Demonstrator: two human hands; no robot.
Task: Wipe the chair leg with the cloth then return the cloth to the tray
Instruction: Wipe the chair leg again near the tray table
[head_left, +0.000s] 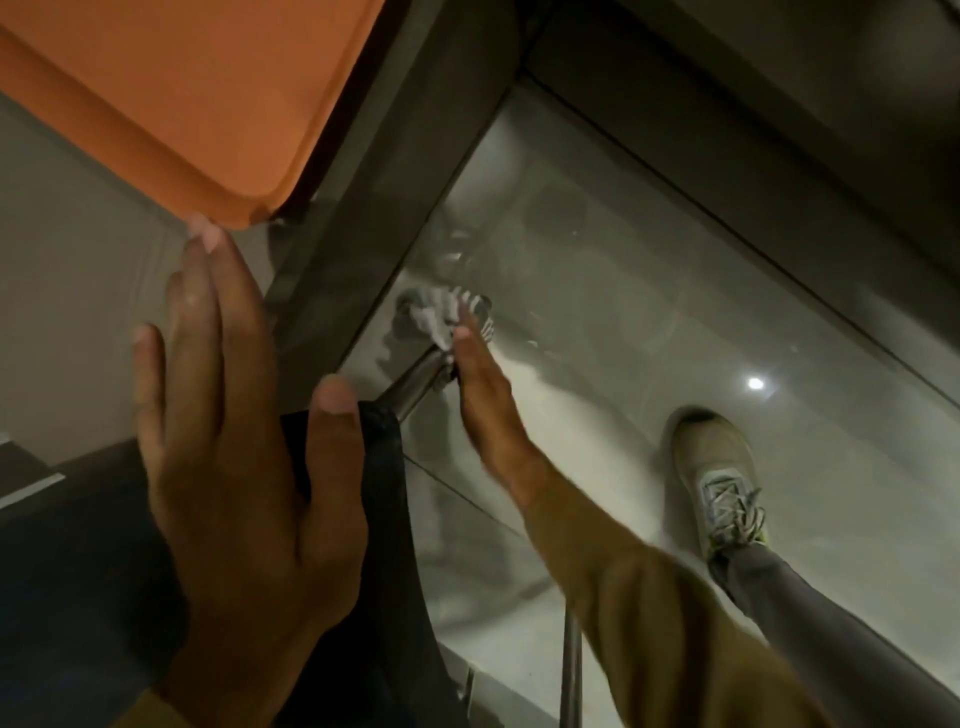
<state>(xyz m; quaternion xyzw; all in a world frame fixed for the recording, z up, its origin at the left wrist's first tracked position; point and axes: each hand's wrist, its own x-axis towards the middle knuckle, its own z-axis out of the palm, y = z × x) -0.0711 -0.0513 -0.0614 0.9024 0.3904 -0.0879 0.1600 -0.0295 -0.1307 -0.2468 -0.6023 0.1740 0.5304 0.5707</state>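
The orange tray (182, 98) sits on the counter (62, 270) at upper left, and below it the left hand (234, 431) lies flat with fingers spread on the dark chair seat (88, 571). Right of it, the metal chair leg (415, 382) slants down to the glossy floor (649, 312), where the right hand (480, 384) presses the striped cloth (441, 312) around the leg's lower end, though its grip is partly hidden. A shoe (714, 478) stands farther right.

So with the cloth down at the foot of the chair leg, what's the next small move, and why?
Probably draw the cloth back up the chair leg: the right hand presses it near the floor end, and bare metal shows above it.
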